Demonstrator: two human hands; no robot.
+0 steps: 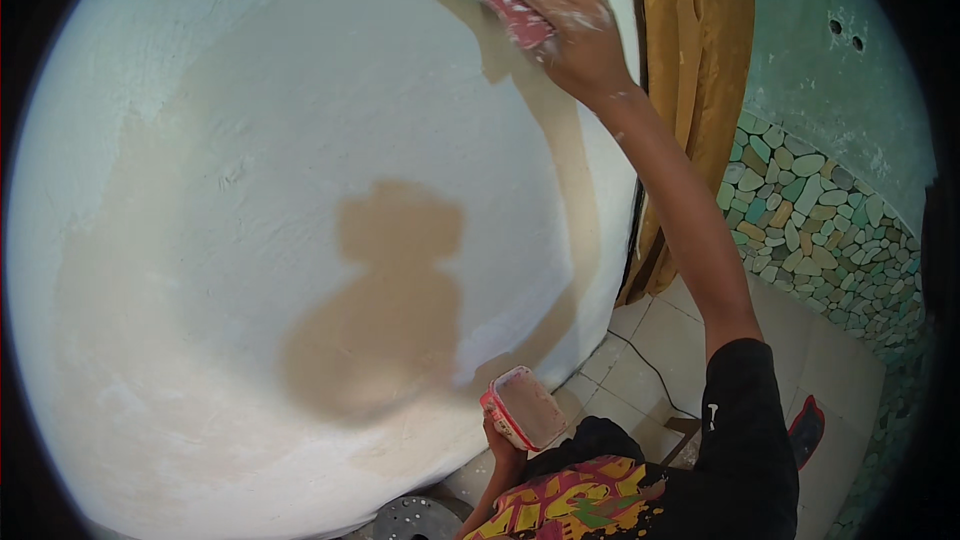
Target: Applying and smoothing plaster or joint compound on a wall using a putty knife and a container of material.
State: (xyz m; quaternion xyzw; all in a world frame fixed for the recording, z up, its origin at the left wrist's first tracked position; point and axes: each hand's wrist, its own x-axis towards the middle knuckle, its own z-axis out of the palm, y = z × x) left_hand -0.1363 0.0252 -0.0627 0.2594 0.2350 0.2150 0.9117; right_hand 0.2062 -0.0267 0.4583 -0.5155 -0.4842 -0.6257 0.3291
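The person in the black sleeve stands close to a large pale wall (300,90), right arm stretched up and away. High up, near the wall's right edge, the right hand (568,25) is closed around a flat tool (512,6); its pinkish-red part shows beneath the fingers, streaked with white, and a pale, thin edge sticks out to the left, over the wall. From here I can't tell whether that edge is pressed against the surface. White smears cover the knuckles and fingers.

Well below, near the wall's lower edge, the left hand (507,450) grips a red-rimmed tub (532,410) by its left side, fingers wrapped against the outside. The tub is tilted so that its opening faces up toward the wearer, and a smooth pinkish-beige paste shows inside. So the tub sits right in the left hand, well apart from the tool in the right.

A dark shadow (400,290) falls across the wall between the two hands. Just right of the wall hangs a golden-brown curtain (700,80), behind the right forearm. Past it are a green wall (830,90) and a band of pebble cladding (800,205). A black cable (655,370) curves over the tiled floor (625,395).
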